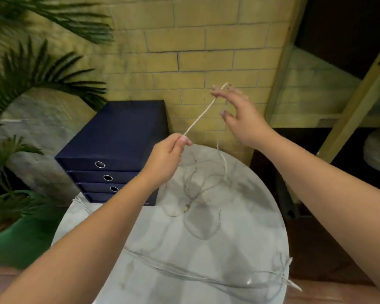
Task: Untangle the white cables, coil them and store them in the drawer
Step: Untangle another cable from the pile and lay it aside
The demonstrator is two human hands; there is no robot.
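A white cable (201,115) runs taut and slanted between my two hands, above the round marble table (162,242). My left hand (167,156) pinches its lower end between thumb and forefinger. My right hand (237,110) is raised higher, fingers spread, with the cable looped over its fingertips; a loose length (223,160) hangs from it down to the table. More white cable lies in tangled loops (176,210) on the tabletop, hard to tell from the marble veins. The dark blue drawer unit (116,150) stands at the table's far left, all drawers closed.
A potted palm in a green pot (13,238) stands at the left. A yellow brick wall (195,51) is behind the table. Wooden shelving (342,106) rises at the right. Thin strands (206,275) cross the near part of the table.
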